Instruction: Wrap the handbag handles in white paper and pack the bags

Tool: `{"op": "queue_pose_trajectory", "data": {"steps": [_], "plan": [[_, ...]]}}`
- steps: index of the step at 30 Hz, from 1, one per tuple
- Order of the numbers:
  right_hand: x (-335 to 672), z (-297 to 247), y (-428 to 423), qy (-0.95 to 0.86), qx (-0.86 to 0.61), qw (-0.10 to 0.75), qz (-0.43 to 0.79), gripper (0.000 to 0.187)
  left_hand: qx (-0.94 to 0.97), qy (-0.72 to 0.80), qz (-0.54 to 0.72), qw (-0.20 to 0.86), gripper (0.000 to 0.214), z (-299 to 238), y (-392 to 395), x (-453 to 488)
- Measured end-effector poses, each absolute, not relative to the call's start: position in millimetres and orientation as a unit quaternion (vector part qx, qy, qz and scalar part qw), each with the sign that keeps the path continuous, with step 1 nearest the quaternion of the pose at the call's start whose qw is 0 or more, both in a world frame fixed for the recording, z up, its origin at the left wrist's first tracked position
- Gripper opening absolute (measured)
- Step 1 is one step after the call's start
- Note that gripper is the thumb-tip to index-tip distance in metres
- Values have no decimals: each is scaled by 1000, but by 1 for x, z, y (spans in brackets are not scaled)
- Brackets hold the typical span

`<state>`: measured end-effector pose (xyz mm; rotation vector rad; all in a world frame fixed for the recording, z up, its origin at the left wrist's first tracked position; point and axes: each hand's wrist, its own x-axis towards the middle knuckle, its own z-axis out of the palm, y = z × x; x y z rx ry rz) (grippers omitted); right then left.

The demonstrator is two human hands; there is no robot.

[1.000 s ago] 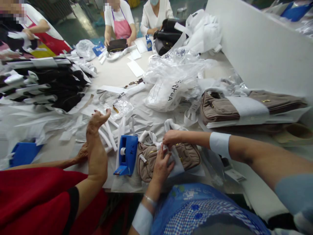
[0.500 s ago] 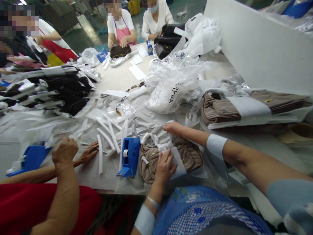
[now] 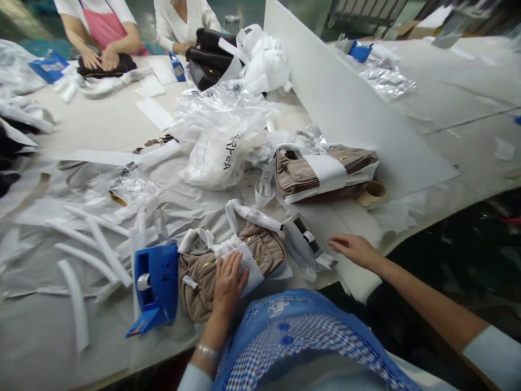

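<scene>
A taupe quilted handbag (image 3: 199,290) lies in front of me, with a white paper band (image 3: 251,270) round its middle and white wrapping on its strap (image 3: 260,217). My left hand (image 3: 228,285) rests flat on the band, fingers stretched out, pressing the bag. Over the table to the right, my right hand (image 3: 355,251) is apart from the bag, its fingers loosely bent and nothing visible in them. Its fingertips point at a grey tape dispenser (image 3: 303,241) just beyond the bag. A blue tape dispenser (image 3: 157,282) stands close against the bag's left side.
White foam strips (image 3: 103,252) lie scattered at left. Clear plastic bags (image 3: 222,157) are heaped mid-table. Another banded taupe bag (image 3: 325,168) sits beyond, beside a tape roll (image 3: 372,193). A tall white board (image 3: 337,103) leans behind. Across the table, a co-worker's hands (image 3: 100,58) press a dark bag.
My right hand has let go of the bag's wrapped strap and moved right towards the grey dispenser. My left hand stays on the paper band. The view has turned right.
</scene>
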<state>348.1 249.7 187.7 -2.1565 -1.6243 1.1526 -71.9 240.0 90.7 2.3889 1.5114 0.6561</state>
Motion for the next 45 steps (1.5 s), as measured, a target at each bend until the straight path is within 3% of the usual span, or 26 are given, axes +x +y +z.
{"op": "queue_pose_trajectory", "data": {"steps": [5, 11, 20, 24, 35, 38, 42, 45], "plan": [[326, 164, 248, -402, -731, 160, 527, 30, 826, 508, 224, 102, 41, 90, 240, -73], [316, 168, 265, -304, -715, 153, 611, 37, 829, 502, 226, 97, 38, 89, 240, -74], [325, 232, 235, -251, -723, 211, 609, 44, 825, 508, 225, 109, 36, 93, 240, -74], [335, 252, 200, -245, -742, 196, 593, 48, 827, 507, 218, 110, 36, 93, 240, -73], [329, 171, 153, -223, -744, 245, 580, 44, 826, 517, 195, 111, 36, 98, 240, -71], [339, 155, 154, -336, -762, 193, 519, 38, 820, 538, 164, 105, 34, 104, 238, -65], [369, 152, 148, -498, -774, 27, 391, 23, 813, 560, 123, 104, 37, 113, 232, -52], [377, 174, 158, -530, -779, 10, 333, 17, 803, 574, 112, 117, 46, 112, 229, -42]]}}
